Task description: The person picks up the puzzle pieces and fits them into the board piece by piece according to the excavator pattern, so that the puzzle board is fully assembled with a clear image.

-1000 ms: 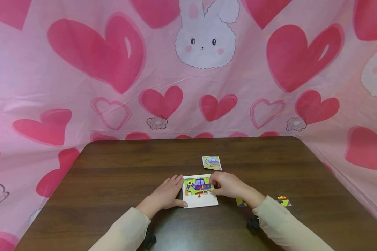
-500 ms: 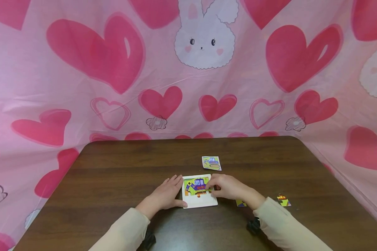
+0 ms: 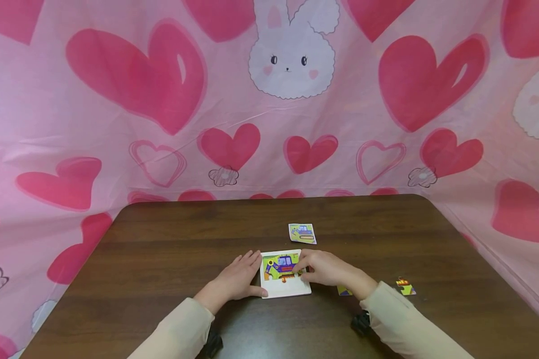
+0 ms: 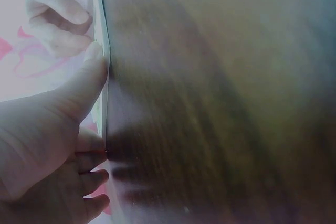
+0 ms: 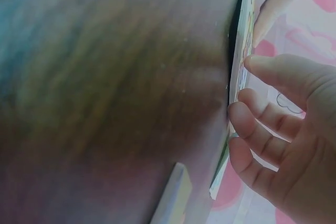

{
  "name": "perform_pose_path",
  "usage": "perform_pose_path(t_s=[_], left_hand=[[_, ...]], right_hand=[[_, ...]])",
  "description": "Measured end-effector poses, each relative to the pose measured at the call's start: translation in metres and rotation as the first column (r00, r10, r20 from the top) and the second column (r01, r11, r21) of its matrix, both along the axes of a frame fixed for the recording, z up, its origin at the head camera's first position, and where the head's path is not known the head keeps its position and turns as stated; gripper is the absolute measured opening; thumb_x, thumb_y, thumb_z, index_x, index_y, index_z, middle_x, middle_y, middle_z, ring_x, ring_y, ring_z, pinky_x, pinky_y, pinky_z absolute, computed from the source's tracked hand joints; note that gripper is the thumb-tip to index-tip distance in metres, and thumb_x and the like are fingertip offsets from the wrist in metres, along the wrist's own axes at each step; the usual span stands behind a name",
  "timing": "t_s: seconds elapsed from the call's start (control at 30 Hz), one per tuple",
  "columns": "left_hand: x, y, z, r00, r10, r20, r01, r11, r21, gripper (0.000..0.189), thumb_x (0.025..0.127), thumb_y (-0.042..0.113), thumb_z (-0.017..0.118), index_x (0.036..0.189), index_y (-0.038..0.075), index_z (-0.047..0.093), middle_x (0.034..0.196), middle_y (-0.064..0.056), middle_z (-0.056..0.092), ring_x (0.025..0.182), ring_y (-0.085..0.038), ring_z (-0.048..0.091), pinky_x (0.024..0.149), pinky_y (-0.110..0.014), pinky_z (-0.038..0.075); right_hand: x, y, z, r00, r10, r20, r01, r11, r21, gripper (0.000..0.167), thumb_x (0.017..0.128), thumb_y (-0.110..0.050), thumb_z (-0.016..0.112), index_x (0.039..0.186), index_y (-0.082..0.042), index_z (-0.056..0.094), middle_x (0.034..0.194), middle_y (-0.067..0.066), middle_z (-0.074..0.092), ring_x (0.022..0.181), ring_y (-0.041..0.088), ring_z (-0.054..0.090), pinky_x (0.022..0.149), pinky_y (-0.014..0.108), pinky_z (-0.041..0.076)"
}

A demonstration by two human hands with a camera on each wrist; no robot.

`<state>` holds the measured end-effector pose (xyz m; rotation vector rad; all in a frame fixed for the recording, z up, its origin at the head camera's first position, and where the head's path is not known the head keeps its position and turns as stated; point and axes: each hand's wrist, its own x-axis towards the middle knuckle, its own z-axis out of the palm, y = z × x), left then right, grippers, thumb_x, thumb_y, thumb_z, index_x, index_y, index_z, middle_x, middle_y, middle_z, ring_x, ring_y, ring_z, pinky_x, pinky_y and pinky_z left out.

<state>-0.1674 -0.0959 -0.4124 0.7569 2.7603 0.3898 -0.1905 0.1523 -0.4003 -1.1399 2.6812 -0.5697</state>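
A white puzzle tray [image 3: 285,289] lies on the table, with a purple digger picture [image 3: 284,266] in its upper part. My left hand [image 3: 235,279] steadies the tray's left side, fingers extended along the upper edge and thumb at the lower corner. My right hand [image 3: 325,268] bends over the tray's right side, thumb and forefinger pinching at a puzzle piece there; the fingers hide most of it. In the right wrist view, the right thumb [image 5: 278,74] touches the picture face while the other fingers curl by the tray's edge.
Beyond the tray lies a small picture card [image 3: 303,233] showing a similar digger. One loose piece [image 3: 344,290] is partly covered by the right wrist; another loose piece [image 3: 405,286] lies farther right. A pink heart-print cloth [image 3: 269,109] hangs behind the brown table [image 3: 184,234].
My right fingertips have shifted slightly left and down over the tray's right side, and the picture's lower right part looks more evenly seated. The left hand stays put.
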Motion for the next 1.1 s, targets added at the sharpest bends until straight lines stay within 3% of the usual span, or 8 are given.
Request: perform_pose_path(t_s=[0.2, 0.43, 0.77, 1.1], left_hand=[[0.001, 0.001, 0.002, 1.000, -0.002, -0.002, 0.002, 1.000, 0.004, 0.089, 0.077, 0.052, 0.066, 0.139, -0.004, 0.034, 0.145, -0.017, 0.030, 0.134, -0.032, 0.022, 0.106, -0.047, 0.020], [0.002, 0.001, 0.002, 1.000, 0.010, 0.012, -0.010, 1.000, 0.004, 0.089, 0.077, 0.051, 0.067, 0.139, -0.003, 0.034, 0.146, -0.016, 0.029, 0.135, -0.032, 0.021, 0.106, -0.047, 0.020], [0.002, 0.001, 0.002, 1.000, 0.015, 0.017, -0.015, 1.000, -0.003, 0.089, 0.077, 0.052, 0.066, 0.140, -0.002, 0.034, 0.146, -0.016, 0.029, 0.135, -0.031, 0.021, 0.106, -0.047, 0.019], [0.001, 0.001, 0.002, 1.000, 0.013, 0.023, -0.013, 1.000, 0.000, 0.089, 0.077, 0.052, 0.066, 0.140, -0.002, 0.034, 0.146, -0.015, 0.029, 0.135, -0.031, 0.020, 0.106, -0.047, 0.019]], right_hand=[[0.000, 0.001, 0.001, 1.000, -0.006, 0.018, 0.006, 1.000, -0.009, 0.018, 0.080, -0.014, 0.072, 0.097, -0.012, 0.074, 0.088, -0.005, 0.054, 0.066, 0.009, 0.048, 0.056, 0.021, 0.040], [0.000, 0.010, 0.006, 1.000, -0.011, 0.016, 0.012, 0.996, -0.087, 0.019, 0.081, -0.011, 0.071, 0.100, -0.008, 0.070, 0.087, -0.003, 0.057, 0.065, 0.006, 0.047, 0.056, 0.021, 0.042], [0.010, 0.042, 0.006, 0.993, -0.108, 0.055, 0.112, 0.989, -0.095, 0.026, 0.081, -0.016, 0.072, 0.105, -0.008, 0.065, 0.088, -0.003, 0.056, 0.065, 0.005, 0.046, 0.056, 0.022, 0.044], [0.024, 0.075, 0.006, 0.990, -0.138, 0.037, 0.141, 0.984, -0.107, 0.027, 0.078, -0.015, 0.074, 0.102, -0.007, 0.063, 0.085, -0.005, 0.053, 0.067, 0.008, 0.048, 0.058, 0.023, 0.043]])
